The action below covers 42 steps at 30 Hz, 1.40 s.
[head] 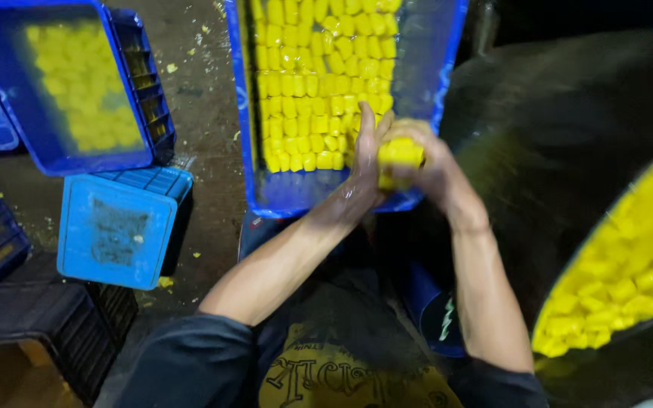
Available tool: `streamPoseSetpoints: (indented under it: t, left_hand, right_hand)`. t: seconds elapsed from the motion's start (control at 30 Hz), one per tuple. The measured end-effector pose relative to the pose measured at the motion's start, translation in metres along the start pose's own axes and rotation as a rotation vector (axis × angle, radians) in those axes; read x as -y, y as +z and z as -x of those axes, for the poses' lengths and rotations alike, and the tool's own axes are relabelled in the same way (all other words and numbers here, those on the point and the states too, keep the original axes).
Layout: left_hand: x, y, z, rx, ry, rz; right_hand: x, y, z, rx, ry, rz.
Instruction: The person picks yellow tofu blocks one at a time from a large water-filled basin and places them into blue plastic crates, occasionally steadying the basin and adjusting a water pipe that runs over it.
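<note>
Both my hands meet over the near end of a blue plastic crate lined with clear film and filled with rows of yellow cubes. My right hand grips a stack of yellow cubes at the crate's near right corner. My left hand presses flat against the left side of that stack, fingers pointing up. The near strip of the crate holds no cubes.
Another blue crate with yellow cubes stands at the left, above an overturned blue crate. Dark crates sit at the lower left. A large round basin full of loose yellow cubes is at the right. Wet floor with yellow scraps.
</note>
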State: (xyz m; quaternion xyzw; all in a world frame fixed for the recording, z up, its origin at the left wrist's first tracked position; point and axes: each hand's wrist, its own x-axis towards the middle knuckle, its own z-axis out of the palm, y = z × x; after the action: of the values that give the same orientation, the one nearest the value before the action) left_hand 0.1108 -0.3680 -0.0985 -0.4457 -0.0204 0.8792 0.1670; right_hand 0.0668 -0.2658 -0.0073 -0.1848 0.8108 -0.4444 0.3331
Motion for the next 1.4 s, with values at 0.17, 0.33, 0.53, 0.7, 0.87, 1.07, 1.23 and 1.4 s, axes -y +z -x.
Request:
streamPoseSetpoints:
  t: [0.17, 0.33, 0.53, 0.7, 0.87, 1.07, 1.23, 1.4]
  left_hand:
    - [-0.064, -0.021, -0.06, 0.226, 0.402, -0.144]
    - [-0.115, -0.074, -0.055, -0.016, 0.362, -0.311]
    - [-0.138, -0.054, -0.108, -0.288, 0.586, -1.458]
    - [-0.136, -0.043, -0.132, 0.029, 0.439, -2.336]
    - [-0.111, 0.0, -0.118, -0.197, 0.546, -2.29]
    - [-0.001, 0.156, -0.008, 0.388, 1.54, -1.455]
    - [0.141, 0.218, 0.051, 1.259, 1.306, -1.8]
    - [0.266, 0.19, -0.013, 1.172, 1.174, -2.837]
  right_hand:
    - [-0.064, 0.009, -0.117, -0.093, 0.368, -0.179]
    - [-0.089, 0.092, -0.197, -0.411, 0.405, 0.721]
    - [-0.103, 0.112, -0.182, -0.357, 0.477, 0.671]
    - [-0.095, 0.04, -0.156, -0.243, 0.135, 0.476]
    - [-0.001, 0.011, -0.032, -0.437, 0.087, -0.021]
    - [0.124, -0.066, 0.179, -0.651, -0.169, -0.297]
    - [0.029, -0.152, 0.272, -0.919, 0.437, 0.294]
    - [-0.11, -0.151, 0.28, -0.586, 0.367, 0.71]
